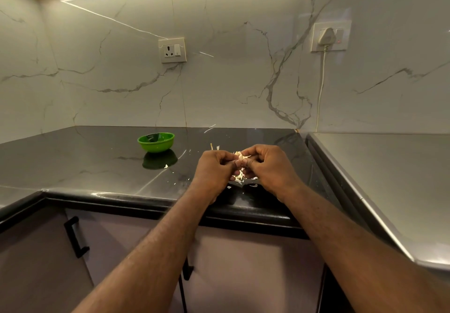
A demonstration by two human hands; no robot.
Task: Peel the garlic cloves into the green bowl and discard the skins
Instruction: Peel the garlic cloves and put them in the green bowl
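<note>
A small green bowl point(156, 141) stands on the dark counter, left of my hands. My left hand point(213, 170) and my right hand point(266, 166) meet above the counter's front part, fingers curled, both pinching a pale garlic clove point(239, 156) between their fingertips. Papery garlic skins point(239, 175) lie in a heap under and behind my hands. What lies inside the bowl is hard to tell from this angle.
Loose skin flakes point(166, 166) are scattered over the dark counter point(97, 164) between bowl and hands. A lighter worktop point(389, 178) adjoins on the right. Marble wall behind carries a socket point(172, 50) and a plugged-in white cable point(322, 88). Cabinet doors sit below the counter edge.
</note>
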